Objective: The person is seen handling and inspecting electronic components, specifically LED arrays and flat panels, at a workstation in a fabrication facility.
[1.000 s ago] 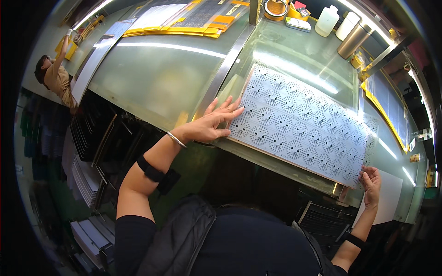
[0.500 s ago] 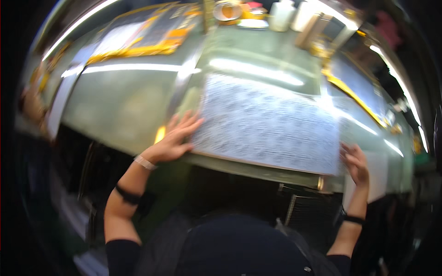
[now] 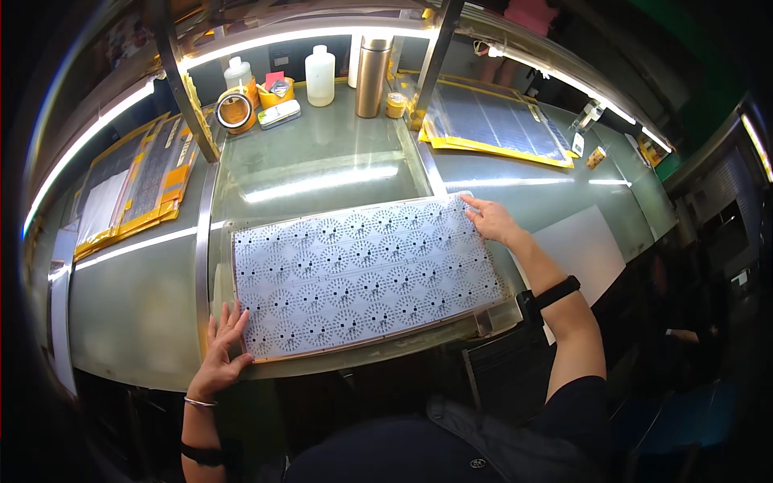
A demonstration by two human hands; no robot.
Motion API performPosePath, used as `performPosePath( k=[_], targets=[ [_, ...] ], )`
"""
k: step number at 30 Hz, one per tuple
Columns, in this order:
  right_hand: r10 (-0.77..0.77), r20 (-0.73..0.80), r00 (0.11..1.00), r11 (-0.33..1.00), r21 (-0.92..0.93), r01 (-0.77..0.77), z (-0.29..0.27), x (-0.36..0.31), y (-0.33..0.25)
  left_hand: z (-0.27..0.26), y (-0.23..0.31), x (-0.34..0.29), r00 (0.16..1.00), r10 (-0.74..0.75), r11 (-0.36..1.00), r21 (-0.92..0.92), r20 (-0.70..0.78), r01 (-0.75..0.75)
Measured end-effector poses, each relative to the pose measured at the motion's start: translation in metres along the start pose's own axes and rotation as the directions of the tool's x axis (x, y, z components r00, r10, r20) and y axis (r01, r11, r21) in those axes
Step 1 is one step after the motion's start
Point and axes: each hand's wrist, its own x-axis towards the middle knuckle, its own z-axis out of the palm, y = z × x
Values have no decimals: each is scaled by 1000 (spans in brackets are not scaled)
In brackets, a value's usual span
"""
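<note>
A white printed circuit board panel (image 3: 364,275) with rows of round dotted patterns and small black squares lies on the glass worktop. Copper colour shows along its edges. At its near left corner, my left hand (image 3: 225,352) rests with fingers apart, the fingertips and thumb against the edge. My right hand (image 3: 492,219) has the far right corner pinched between thumb and fingers; the fingertips on the underside are hidden. Its forearm crosses above a plain pale sheet (image 3: 586,251) lying to the right of the panel.
Yellow-taped dark panels (image 3: 498,121) lie at the back right, others (image 3: 149,181) at the far left. Along the back stand a tape roll (image 3: 235,113), a white plastic bottle (image 3: 320,76) and a bronze flask (image 3: 373,78). Metal posts (image 3: 183,88) carry bright tube lights (image 3: 314,42).
My right hand has moved from the near right side to the panel's far right corner and grips it. My left hand stays at the left edge, now lower. The view has turned and sharpened.
</note>
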Motion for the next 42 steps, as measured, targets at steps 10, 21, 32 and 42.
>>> performPosePath(
  k=[10,21,32,42],
  targets=[
    [-52,-23,998,991,-126,48,2,14,0,-1,6,5,1000,-9,1000,-3,-18,9],
    [8,80,997,970,-241,12,-2,10,-20,1,8,-7,995,-16,999,36,-100,19],
    [-299,35,954,899,-323,294,1,4,-2,29,32,26,981,178,723,687,-82,-74],
    [-274,32,961,929,-250,273,8,4,3,3,-27,113,936,159,720,686,-313,107]
  ],
)
